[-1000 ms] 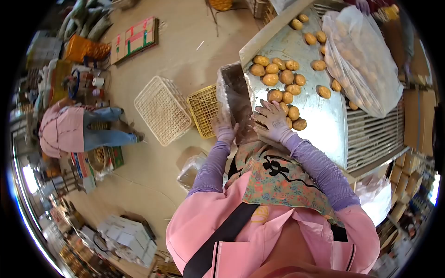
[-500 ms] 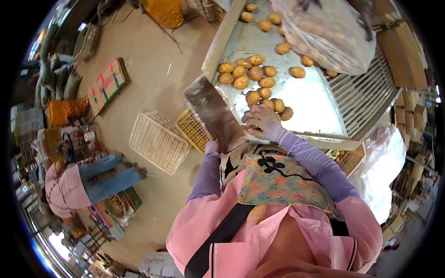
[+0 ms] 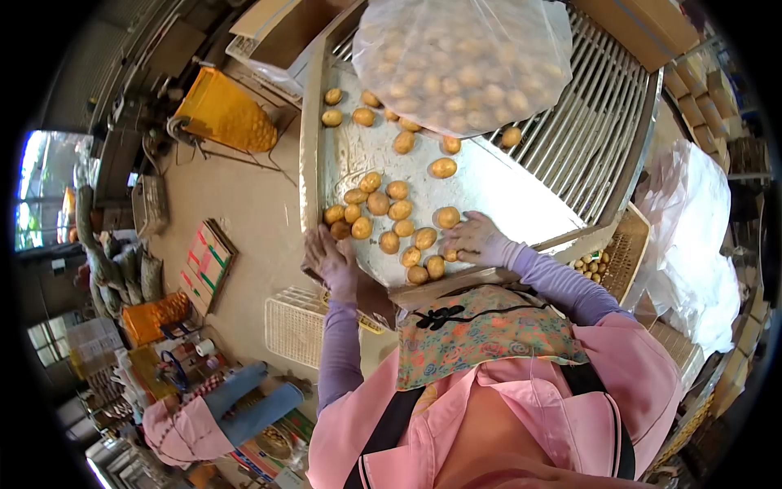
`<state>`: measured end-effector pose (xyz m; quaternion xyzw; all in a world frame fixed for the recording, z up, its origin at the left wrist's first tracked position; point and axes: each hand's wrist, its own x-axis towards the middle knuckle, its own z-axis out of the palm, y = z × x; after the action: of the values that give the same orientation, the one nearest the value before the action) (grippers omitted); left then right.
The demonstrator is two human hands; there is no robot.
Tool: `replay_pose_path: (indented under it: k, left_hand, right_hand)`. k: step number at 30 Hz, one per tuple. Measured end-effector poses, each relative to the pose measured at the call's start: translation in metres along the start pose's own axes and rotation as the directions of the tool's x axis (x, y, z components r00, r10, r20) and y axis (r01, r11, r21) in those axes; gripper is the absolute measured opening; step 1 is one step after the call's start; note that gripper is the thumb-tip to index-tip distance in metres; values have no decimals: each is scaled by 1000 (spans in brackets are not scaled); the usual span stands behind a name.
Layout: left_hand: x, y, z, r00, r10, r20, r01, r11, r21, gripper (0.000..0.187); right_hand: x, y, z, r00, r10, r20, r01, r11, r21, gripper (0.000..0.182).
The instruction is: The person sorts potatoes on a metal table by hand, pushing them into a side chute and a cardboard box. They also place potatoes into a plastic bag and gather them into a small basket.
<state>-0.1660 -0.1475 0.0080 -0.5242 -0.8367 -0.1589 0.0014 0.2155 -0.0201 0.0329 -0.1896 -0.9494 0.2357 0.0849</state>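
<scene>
Left hand has let go of the dark bag it held up half a second ago; it now sits at the left edge of the metal sorting table, fingers spread, nothing clamped, next to the nearest potato of the cluster. Bag itself I can't make out clearly now; a dark shape shows just below that hand. Right hand is still flat on the table at frame centre, fingers loosely apart, touching the potatoes on the cluster's right side, gripping none. Cluster lies mid-frame between both hands. Big clear sack of potatoes sits top centre on the roller bars. My read: bagging paused, both hands free to gather.
</scene>
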Motion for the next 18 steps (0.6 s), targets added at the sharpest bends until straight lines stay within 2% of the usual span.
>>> replay_pose_path:
  k: [1, 2, 3, 4, 5, 6, 7, 8, 9, 11, 13, 14, 15, 17, 18]
  left_hand:
    - [26, 32, 5, 977, -148, 151, 142, 989, 51, 79]
    - [44, 49, 28, 951, -202, 235, 192, 979, 66, 82]
    - [50, 82, 61, 954, -278, 113, 265, 957, 115, 81]
    - [60, 125, 39, 989, -105, 106, 93, 990, 110, 71]
    - [58, 146, 56, 989, 148, -3, -148, 987, -62, 53]
    - [57, 169, 51, 949, 312, 33, -307, 945, -113, 53]
    - [55, 193, 45, 879, 471, 69, -454, 872, -182, 53]
    - [54, 217, 39, 785, 612, 101, -572, 777, -261, 54]
    - [56, 213, 58, 685, 727, 41, -686, 663, -298, 57]
    - [97, 197, 56, 800, 600, 9, -576, 772, -270, 54]
    - [174, 164, 86, 908, 377, -183, -419, 817, -395, 54]
    - [207, 157, 82, 947, 308, -95, -322, 901, -291, 54]
    - [237, 155, 79, 975, 222, -20, -222, 960, -172, 55]
    - [287, 138, 124, 927, 240, 288, -95, 894, -439, 63]
    - [282, 156, 112, 926, 238, 294, -92, 896, -435, 63]
  right_hand:
    - [-4, 14, -11, 997, 78, 6, -78, 996, -50, 36]
    - [-12, 40, -13, 995, 56, -85, -69, 986, -150, 35]
    - [-20, 68, -15, 985, 25, -169, -68, 966, -250, 34]
    - [-29, 90, -27, 942, 266, -205, -288, 954, -85, 33]
    - [-33, 105, -49, 847, 494, -195, -488, 869, 84, 31]
    - [-29, 108, -87, 635, 766, -103, -751, 643, 151, 34]
    - [-43, 138, -93, 664, 626, -409, -637, 760, 128, 44]
    - [-47, 163, -104, 555, 681, -477, -691, 697, 190, 48]
    - [-46, 185, -118, 433, 723, -538, -732, 630, 257, 53]
    - [-42, 215, -145, 345, 798, -495, -768, 543, 339, 61]
    - [-34, 260, -141, 424, 760, -494, -711, 616, 339, 69]
    - [-23, 286, -129, 431, 752, -499, -638, 645, 420, 73]
    - [-5, 288, -135, 442, 759, -478, -448, 648, 616, 75]
    - [18, 293, -146, 325, 894, -309, -552, 444, 706, 76]
    - [30, 289, -151, 325, 896, -302, -553, 439, 708, 76]
